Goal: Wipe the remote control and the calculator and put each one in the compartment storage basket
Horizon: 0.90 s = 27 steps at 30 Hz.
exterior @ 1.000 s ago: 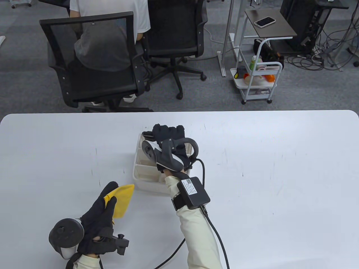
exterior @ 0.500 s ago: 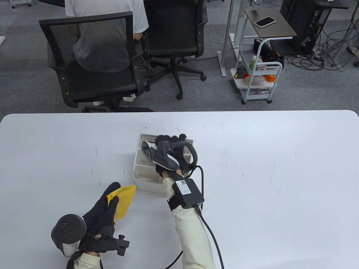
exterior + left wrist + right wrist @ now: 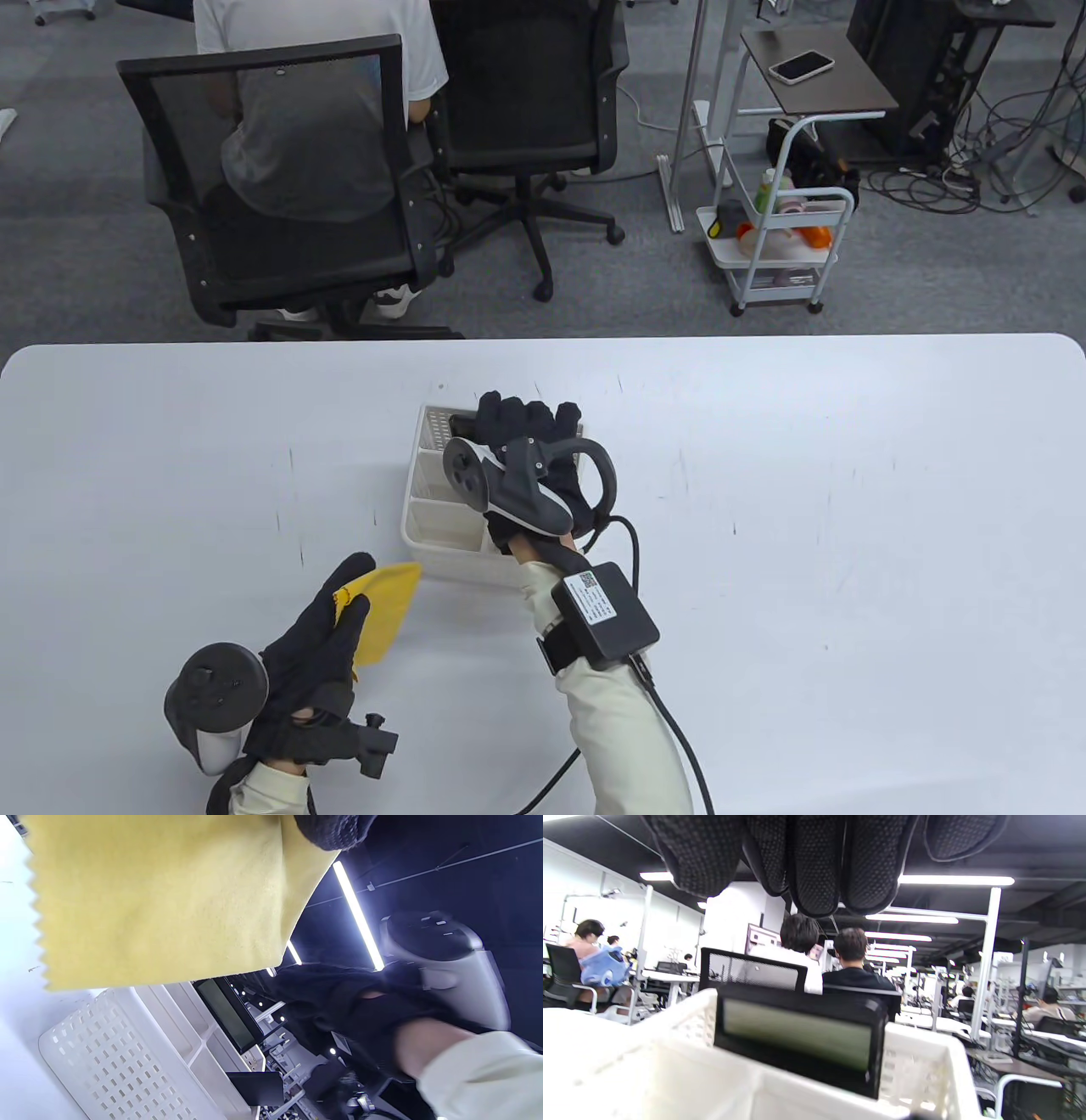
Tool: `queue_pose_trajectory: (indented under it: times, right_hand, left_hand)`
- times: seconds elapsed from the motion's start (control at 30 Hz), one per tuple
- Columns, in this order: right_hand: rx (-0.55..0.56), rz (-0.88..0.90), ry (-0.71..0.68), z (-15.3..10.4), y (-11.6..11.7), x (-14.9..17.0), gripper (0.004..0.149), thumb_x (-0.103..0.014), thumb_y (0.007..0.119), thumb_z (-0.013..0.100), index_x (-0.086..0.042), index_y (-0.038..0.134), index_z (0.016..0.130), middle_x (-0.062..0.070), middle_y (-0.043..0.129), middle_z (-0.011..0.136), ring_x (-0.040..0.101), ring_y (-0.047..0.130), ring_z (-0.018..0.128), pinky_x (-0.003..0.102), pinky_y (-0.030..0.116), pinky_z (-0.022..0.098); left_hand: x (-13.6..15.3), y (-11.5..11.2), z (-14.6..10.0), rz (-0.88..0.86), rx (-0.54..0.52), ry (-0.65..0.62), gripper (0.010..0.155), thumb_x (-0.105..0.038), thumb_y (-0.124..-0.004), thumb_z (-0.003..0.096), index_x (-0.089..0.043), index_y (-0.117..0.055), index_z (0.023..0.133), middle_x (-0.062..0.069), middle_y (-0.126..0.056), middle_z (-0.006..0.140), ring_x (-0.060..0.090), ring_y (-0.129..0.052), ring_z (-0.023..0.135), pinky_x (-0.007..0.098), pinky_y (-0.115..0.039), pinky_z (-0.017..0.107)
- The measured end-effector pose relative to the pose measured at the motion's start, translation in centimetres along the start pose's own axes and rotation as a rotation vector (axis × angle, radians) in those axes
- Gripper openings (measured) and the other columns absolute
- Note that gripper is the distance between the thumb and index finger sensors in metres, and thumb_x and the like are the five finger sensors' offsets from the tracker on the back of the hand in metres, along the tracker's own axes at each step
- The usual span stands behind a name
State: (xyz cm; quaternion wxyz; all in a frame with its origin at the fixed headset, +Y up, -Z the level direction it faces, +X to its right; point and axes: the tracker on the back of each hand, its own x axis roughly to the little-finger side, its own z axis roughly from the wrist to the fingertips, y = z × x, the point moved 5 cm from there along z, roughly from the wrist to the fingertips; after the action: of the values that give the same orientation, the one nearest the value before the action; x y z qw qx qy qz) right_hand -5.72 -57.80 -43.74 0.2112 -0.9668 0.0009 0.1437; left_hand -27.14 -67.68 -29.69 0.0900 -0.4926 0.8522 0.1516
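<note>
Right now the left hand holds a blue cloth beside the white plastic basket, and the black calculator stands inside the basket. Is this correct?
Not quite: the cloth is yellow, not blue, as the table view and left wrist view show. The left hand does hold it beside the white plastic basket, and the black calculator stands inside the basket.

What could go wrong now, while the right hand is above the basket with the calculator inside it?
The calculator stands on edge in the basket, its top above the rim; it might tip if bumped. The right hand hovers just above it with straight fingers and could knock it when pulling away. The yellow cloth, held by the left hand, lies near the basket and might drag against it.
</note>
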Motion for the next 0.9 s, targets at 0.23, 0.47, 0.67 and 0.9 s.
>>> queue_pose_trajectory:
  times: [0.23,0.47,0.67,0.9]
  right_hand:
    - [0.072,0.093,-0.043,-5.9,-4.8,1.1,0.063,-0.04,0.075,0.058,-0.008,0.064,0.111,0.019,0.07,0.107,0.047,0.069,0.094,0.074,0.049,0.064]
    - [0.048,0.299,-0.012,-12.7,-4.3,3.5,0.066,-0.042,0.073,0.059,-0.006,0.06,0.113,0.021,0.063,0.111,0.053,0.057,0.098,0.079,0.039,0.063]
    - [-0.01,0.341,0.017,-18.3,-1.1,5.3,0.066,-0.043,0.071,0.06,-0.006,0.058,0.114,0.024,0.058,0.113,0.056,0.05,0.1,0.081,0.034,0.061]
    - [-0.039,0.315,0.045,-21.5,2.0,6.4,0.069,-0.045,0.07,0.06,-0.007,0.055,0.116,0.024,0.05,0.117,0.057,0.042,0.102,0.083,0.029,0.06]
  left_hand:
    - [0.1,-0.4,0.1,0.0,0.013,-0.003,0.049,-0.033,-0.066,0.0565,-0.021,-0.068,0.104,0.012,-0.09,0.094,0.034,-0.1,0.074,0.048,-0.087,0.051]
    - [0.6,-0.8,-0.3,0.012,0.031,0.007,0.049,-0.033,-0.066,0.0566,-0.021,-0.068,0.104,0.013,-0.09,0.094,0.035,-0.1,0.075,0.048,-0.087,0.052]
    - [0.3,-0.9,-0.4,0.028,0.026,-0.002,0.049,-0.034,-0.066,0.0567,-0.021,-0.068,0.104,0.013,-0.088,0.096,0.035,-0.099,0.076,0.048,-0.086,0.052]
    - [-0.3,-1.2,-0.5,0.048,0.036,-0.034,0.049,-0.037,-0.066,0.0567,-0.025,-0.069,0.104,0.011,-0.081,0.1,0.037,-0.092,0.084,0.05,-0.082,0.057]
